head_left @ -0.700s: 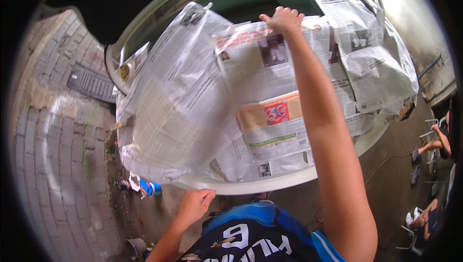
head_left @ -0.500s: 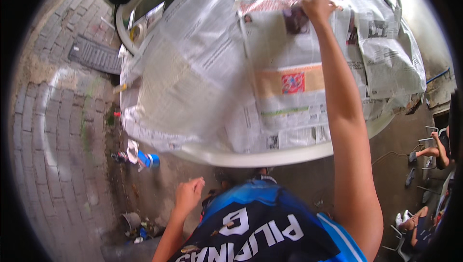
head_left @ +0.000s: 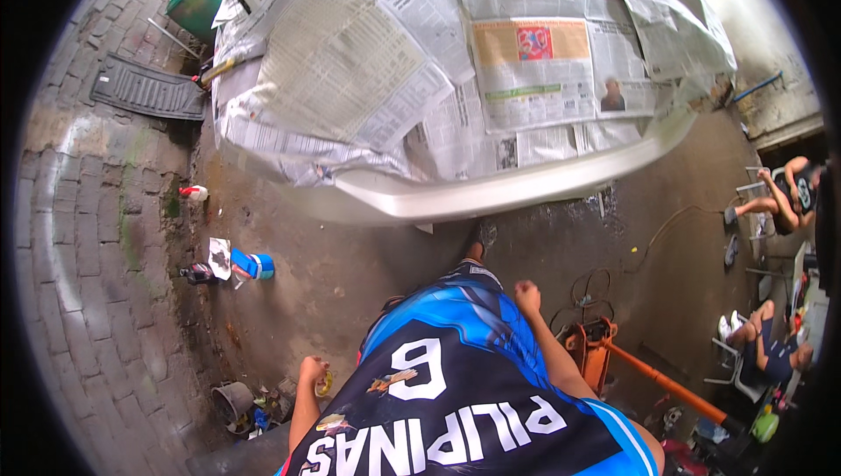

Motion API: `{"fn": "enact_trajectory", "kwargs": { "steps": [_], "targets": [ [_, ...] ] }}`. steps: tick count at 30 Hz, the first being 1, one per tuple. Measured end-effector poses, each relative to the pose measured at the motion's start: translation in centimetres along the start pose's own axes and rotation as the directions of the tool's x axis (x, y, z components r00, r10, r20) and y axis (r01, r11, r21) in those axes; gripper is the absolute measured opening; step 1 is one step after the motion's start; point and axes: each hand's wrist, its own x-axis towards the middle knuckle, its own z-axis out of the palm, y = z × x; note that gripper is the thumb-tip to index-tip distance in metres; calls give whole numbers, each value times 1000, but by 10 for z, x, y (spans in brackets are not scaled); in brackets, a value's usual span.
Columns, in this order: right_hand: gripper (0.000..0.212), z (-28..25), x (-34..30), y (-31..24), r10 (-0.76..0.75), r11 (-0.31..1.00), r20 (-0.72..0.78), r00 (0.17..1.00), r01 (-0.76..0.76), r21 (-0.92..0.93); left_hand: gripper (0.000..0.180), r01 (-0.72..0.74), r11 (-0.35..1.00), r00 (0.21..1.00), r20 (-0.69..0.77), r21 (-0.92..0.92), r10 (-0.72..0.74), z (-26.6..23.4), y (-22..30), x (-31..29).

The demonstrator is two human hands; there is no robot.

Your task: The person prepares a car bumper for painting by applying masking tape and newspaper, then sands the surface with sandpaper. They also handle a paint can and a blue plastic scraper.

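Observation:
Sheets of newspaper [head_left: 368, 64] cover a white car body [head_left: 491, 196] at the top of the view. My right hand [head_left: 527, 294] hangs at my side, low over the concrete floor, fingers curled into a fist with nothing in it. My left hand [head_left: 311, 371] is down by my left hip, closed on a small yellowish round thing [head_left: 326, 382]; I cannot tell what it is. My blue and black shirt [head_left: 455, 388] fills the lower middle. One foot [head_left: 477, 244] shows just below the car's white edge.
On the left lie a black mat [head_left: 149, 91], a green bucket [head_left: 197, 3], a blue and white container [head_left: 254, 264] and a small grey pot [head_left: 232, 399]. An orange machine [head_left: 596, 345] stands by my right. Two people sit [head_left: 780, 196] [head_left: 762, 345] at far right.
My right arm, stretched out onto the newspaper on the car, has come down to my side. The view has tilted down and the car has shifted up in the picture.

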Motion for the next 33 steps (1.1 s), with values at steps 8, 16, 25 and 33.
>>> {"fn": "enact_trajectory", "kwargs": {
  "steps": [8, 16, 25, 33],
  "targets": [
    [44, 60, -124, 165, 272, 954, 321, 907, -209, -216, 33, -149, 975, 986, 49, -163, 159, -6, -26, -14],
    [31, 61, -163, 157, 149, 989, 217, 965, -145, -37, 33, -213, 953, 960, 137, -214, 245, 30, -73, -17],
    [25, 46, -158, 130, 80, 980, 157, 984, -107, 168, 32, -179, 956, 952, 204, -233, 228, 60, -134, 0],
    [34, 48, -192, 134, 113, 977, 186, 976, -75, -201, 34, -229, 894, 953, 98, -384, 286, 56, -145, 16]
  ]
}}
